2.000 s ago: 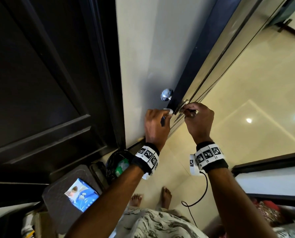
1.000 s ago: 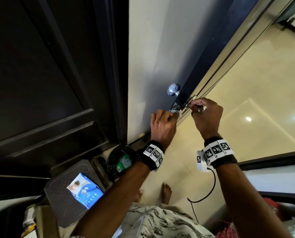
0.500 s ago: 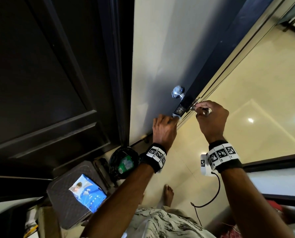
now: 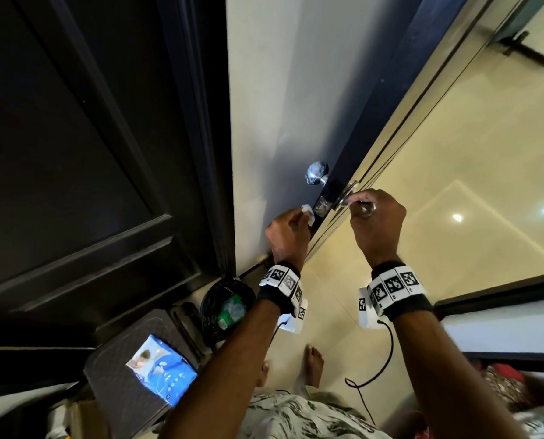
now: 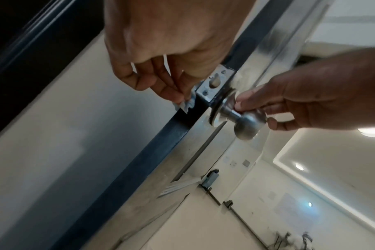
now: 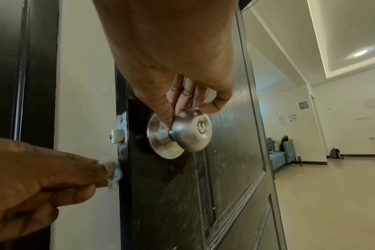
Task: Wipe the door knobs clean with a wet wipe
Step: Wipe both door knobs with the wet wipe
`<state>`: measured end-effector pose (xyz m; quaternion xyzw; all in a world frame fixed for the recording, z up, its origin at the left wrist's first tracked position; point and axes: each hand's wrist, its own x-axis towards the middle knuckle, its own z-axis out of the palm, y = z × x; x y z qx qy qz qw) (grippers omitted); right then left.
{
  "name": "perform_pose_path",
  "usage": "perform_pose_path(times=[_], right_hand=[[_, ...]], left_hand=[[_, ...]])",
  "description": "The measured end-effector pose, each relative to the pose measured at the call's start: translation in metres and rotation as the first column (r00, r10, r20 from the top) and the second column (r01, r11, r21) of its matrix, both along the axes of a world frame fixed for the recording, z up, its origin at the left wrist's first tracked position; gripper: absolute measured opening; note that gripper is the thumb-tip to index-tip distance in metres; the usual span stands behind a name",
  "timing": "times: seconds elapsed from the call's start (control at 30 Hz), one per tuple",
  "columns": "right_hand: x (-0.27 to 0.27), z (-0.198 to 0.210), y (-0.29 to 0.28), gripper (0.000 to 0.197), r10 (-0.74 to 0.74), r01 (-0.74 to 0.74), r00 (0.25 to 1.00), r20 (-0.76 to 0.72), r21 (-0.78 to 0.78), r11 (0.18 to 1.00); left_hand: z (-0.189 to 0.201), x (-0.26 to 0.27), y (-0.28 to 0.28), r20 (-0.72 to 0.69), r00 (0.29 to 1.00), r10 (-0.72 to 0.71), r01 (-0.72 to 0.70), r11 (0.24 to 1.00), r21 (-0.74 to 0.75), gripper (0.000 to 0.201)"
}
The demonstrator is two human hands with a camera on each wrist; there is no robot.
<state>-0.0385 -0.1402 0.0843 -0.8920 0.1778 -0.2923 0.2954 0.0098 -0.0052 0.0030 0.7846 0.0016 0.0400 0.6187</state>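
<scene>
Right hand (image 6: 171, 55) grips round steel knob (image 6: 190, 129) — left hand (image 6: 39, 175) (wipe (image 6: 116, 174) crumpled) pinches.

The right grip (image 6: 178, 108) sits on top of the keyed door knob (image 6: 190, 130), with the round plate (image 6: 161, 143) behind that knob against the door face (image 6: 225, 169). To the left of this grip, on the door edge (image 6: 124, 194), lies the latch plate (image 5: 214, 84), and the left grip (image 6: 54, 172) holds the wet wipe (image 6: 116, 172) against the edge just below that plate. Past the edge, on the far side of the door from the right grip, stands the second knob (image 4: 317, 177), above the left grip.
</scene>
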Motion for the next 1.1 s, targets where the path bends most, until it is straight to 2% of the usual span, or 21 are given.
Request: perform_pose_path(times=[0.27,0.47,0.6,0.73,0.83,1.0,1.1], right_hand=[[-0.006,0.000,0.000,0.025,-0.037,0.037,0.999,0.005,0.007,0.999],[-0.006,-0.002,-0.003,0.023,-0.061,0.061,0.998,0.002,-0.005,0.998],[-0.005,-0.004,-0.003,0.023,-0.067,0.067,0.998,-0.007,-0.018,0.998],[-0.005,-0.004,-0.001,0.024,-0.082,0.081,0.997,-0.012,-0.024,0.996],[-0.005,-0.002,0.001,0.023,-0.092,0.092,0.995,-0.033,-0.001,0.996],[-0.003,-0.001,0.003,0.025,-0.092,0.094,0.995,-0.042,0.028,0.995],[-0.002,-0.001,0.003,0.025,-0.091,0.092,0.995,-0.031,0.027,0.995]], left_hand=[[0.014,-0.021,-0.005,-0.002,0.998,-0.063,0.063,0.990,-0.127,0.009],[0.023,-0.009,0.001,-0.012,0.999,-0.046,0.042,0.973,-0.227,0.020],[0.032,-0.001,0.006,0.114,0.989,-0.096,0.121,0.963,-0.242,0.022],[0.032,0.002,0.008,0.227,0.965,-0.133,0.167,0.976,-0.139,0.019],[0.030,0.000,0.007,0.163,0.974,-0.158,0.180,0.976,-0.126,0.016],[0.032,0.009,0.006,-0.007,0.994,-0.107,0.105,0.984,-0.146,0.018],[0.031,0.012,0.007,-0.045,0.991,-0.124,0.114,0.978,-0.174,0.021]])
